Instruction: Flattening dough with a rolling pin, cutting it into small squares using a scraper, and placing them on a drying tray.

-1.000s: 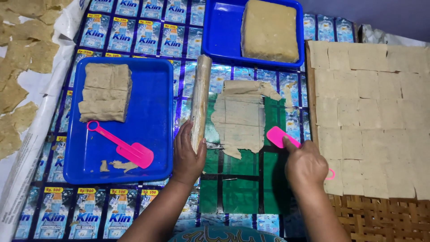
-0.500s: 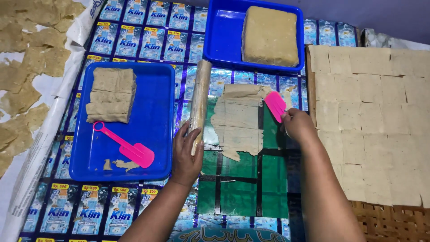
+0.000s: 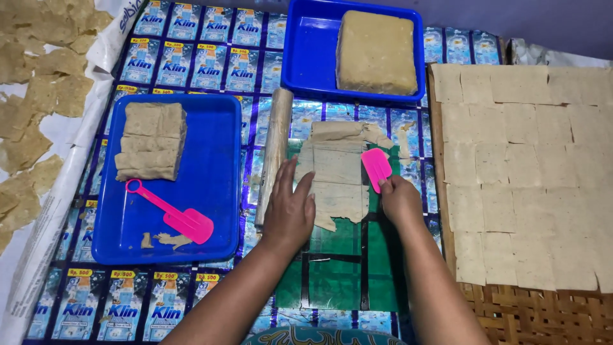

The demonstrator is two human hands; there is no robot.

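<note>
Head view, looking down on a work mat of printed blue sachet sheets. Left hand (image 3: pixel 290 207): open, fingers spread, palm down on the left edge of the dough sheet (image 3: pixel 337 172), just beside the rolling pin (image 3: pixel 274 156), which lies lengthwise to its left. Right hand (image 3: pixel 399 199): closed around the handle of a pink scraper (image 3: pixel 376 167), whose blade rests on the sheet's right edge. Dough sheet: thin, pale tan, scored into squares, ragged at the lower edge, lying on a green board (image 3: pixel 335 255) at centre. Left tray (image 3: pixel 217 191): blue, holding a stack of dough slabs (image 3: pixel 151 142) at its far end, a second pink scraper (image 3: pixel 172 214) nearer, and a few scraps beside it. Far tray (image 3: pixel 310 57): blue, holding one thick square dough block (image 3: pixel 375 52). Woven tray (image 3: pixel 530 306) at right: covered with cut squares (image 3: pixel 523 166) laid edge to edge in rows. Far left: loose irregular dough pieces (image 3: pixel 38 108) on white sheeting.
</note>
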